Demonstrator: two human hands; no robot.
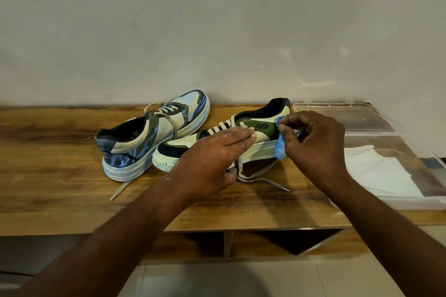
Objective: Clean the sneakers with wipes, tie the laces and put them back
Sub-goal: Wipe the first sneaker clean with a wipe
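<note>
Both bare forearms reach up from the bottom edge: the left hand (214, 152) lies flat-fingered across the green-and-cream sneaker (255, 132) at centre, while the right hand (313, 142) pinches a crumpled blue wipe (280, 149) against its side. Left of centre, the second sneaker (154, 135), mottled blue, sits untied. At right, a clear plastic box (386, 132) holds white sheets (376, 173) on the grainy wooden shelf (48, 152) below a pale wall (217, 19).

Two unlaced green-and-cream sneakers (154, 137) (260, 128), crumpled blue wipe (280, 147) against one.
</note>
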